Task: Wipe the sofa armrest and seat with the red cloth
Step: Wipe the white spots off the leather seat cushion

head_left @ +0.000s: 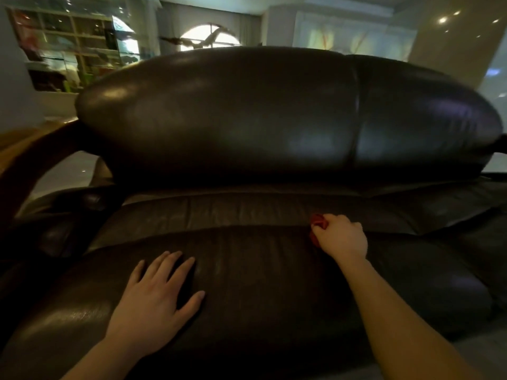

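Observation:
A dark brown leather sofa fills the view, with its seat cushion [260, 270] in front of me and a bulging backrest [247, 113] behind it. My right hand [341, 237] is closed on a bunched red cloth [317, 223] and presses it on the seat near the crease at the back of the cushion. Only a small part of the cloth shows past my fingers. My left hand [159, 294] lies flat on the front of the seat, fingers spread, holding nothing. The curved wooden armrest [35, 165] rises at the left.
Behind the sofa are a shelving unit [71, 50] at the back left, an arched window [211, 37] and pale walls. A strip of light floor [65, 174] shows under the armrest at the left.

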